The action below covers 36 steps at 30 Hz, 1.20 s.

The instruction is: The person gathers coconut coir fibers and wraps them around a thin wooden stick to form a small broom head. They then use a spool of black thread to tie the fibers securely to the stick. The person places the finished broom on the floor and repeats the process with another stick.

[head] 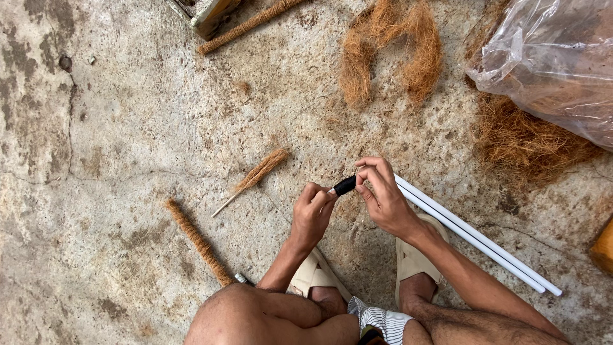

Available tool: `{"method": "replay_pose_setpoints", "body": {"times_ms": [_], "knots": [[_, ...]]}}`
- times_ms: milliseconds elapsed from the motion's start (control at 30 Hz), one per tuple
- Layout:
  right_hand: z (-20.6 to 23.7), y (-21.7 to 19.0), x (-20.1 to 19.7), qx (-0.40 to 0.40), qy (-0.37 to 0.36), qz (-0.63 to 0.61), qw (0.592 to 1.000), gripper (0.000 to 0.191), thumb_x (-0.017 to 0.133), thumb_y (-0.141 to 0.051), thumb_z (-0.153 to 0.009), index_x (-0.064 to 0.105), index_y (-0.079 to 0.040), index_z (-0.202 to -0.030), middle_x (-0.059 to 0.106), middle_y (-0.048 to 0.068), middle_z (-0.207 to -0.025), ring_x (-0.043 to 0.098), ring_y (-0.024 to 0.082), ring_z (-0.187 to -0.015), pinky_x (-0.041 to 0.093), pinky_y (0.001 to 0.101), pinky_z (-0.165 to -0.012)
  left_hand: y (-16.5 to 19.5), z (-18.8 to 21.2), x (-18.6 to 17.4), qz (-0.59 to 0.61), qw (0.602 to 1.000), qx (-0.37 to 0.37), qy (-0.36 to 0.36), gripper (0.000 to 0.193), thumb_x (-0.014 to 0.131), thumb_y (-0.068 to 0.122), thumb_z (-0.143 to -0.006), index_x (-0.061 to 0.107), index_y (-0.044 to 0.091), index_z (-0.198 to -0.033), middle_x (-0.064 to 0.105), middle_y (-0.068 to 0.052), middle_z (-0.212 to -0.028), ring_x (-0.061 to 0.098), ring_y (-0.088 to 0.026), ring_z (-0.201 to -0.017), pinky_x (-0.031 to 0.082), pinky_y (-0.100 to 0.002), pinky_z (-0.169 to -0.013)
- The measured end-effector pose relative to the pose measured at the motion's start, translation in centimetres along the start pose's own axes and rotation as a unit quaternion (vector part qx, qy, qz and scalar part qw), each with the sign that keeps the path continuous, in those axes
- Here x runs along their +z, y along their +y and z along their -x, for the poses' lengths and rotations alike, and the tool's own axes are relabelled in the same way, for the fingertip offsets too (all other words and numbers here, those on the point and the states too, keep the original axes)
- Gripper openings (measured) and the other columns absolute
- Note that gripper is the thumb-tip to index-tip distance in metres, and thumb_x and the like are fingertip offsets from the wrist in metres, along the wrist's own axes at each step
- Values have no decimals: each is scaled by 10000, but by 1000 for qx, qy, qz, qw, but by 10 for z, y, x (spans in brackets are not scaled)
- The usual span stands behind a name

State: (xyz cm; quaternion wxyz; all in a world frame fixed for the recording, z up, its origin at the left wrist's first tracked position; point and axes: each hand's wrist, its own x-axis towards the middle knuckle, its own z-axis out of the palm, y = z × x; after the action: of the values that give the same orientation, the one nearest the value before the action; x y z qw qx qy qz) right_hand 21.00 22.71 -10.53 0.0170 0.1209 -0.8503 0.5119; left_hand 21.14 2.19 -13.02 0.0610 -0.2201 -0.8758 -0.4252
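Note:
My left hand and my right hand meet over a small black spool of thread, pinched between the fingertips of both. Its pale end points toward my left hand. Under my right hand, two white plastic tubes lie side by side on the concrete floor, running down to the right. I squat above them, my sandalled feet just below my hands.
A small coir-tipped stick lies left of my hands. A coir-wrapped rod lies lower left, another at top. Loose coir fibre sits at top centre, with more under a clear plastic bag at right.

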Motion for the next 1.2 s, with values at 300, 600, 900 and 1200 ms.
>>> {"method": "replay_pose_setpoints", "body": {"times_ms": [300,600,900,1200], "knots": [[-2,-1,-1,56,7,18,998,121,638,-134,-955,579,-43,-1010,465,133,-1297,523,283,-1246,507,456,-1057,1,-1,-4,-37,999,26,-13,231,793,38,-899,577,30,-816,600,-72,-901,675,-181,-811,548,-319,-568],[2,7,3,18,43,-18,999,119,572,-181,-1041,573,-62,-1043,529,125,-1324,537,270,-1282,497,483,-1059,-6,2,4,95,990,-107,-11,186,757,75,-899,584,13,-931,660,-124,-956,736,-206,-855,634,-294,-671],[1,3,-7,36,-36,-45,998,383,644,-225,-984,573,-25,-1303,639,179,-1243,616,261,-1125,533,439,-907,-4,-1,2,349,886,-304,-32,151,643,103,-998,529,4,-990,697,-167,-834,702,-186,-648,629,-300,-553],[-24,-32,-32,308,-98,-188,927,283,638,-187,-1001,674,-70,-1256,726,58,-878,583,174,-667,479,279,-571,7,-33,-35,339,902,-252,-90,133,536,68,-1031,573,-14,-1130,720,-143,-888,702,-165,-735,621,-294,-659]]}}
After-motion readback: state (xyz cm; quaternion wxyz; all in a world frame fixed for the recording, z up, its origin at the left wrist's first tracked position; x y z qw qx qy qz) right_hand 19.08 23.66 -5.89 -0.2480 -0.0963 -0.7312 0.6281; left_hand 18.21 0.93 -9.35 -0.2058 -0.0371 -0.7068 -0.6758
